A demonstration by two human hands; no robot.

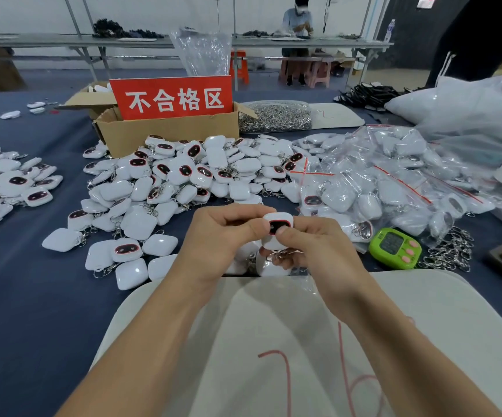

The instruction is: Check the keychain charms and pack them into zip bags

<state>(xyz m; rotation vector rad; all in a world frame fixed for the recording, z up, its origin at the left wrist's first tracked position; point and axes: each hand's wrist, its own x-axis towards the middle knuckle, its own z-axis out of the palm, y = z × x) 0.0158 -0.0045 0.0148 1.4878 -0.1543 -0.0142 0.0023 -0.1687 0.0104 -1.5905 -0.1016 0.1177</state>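
Observation:
Both hands hold one white keychain charm (277,226) with a dark red-rimmed face above the near table edge. My left hand (222,239) pinches its left side, and my right hand (313,251) grips its right side, thumb on the face, with the metal clasp hanging below in the fingers. A big pile of loose white charms (183,179) lies just beyond my hands. Charms packed in clear zip bags (388,182) are heaped at the right. A clear zip bag (274,311) lies on the white cloth under my wrists.
A cardboard box (165,133) with a red sign stands behind the pile. A bag of metal clasps (274,117) lies beside it. A green timer (394,243) and loose chains (451,251) sit at right. More charms (6,179) lie at left. A person sits at a far table.

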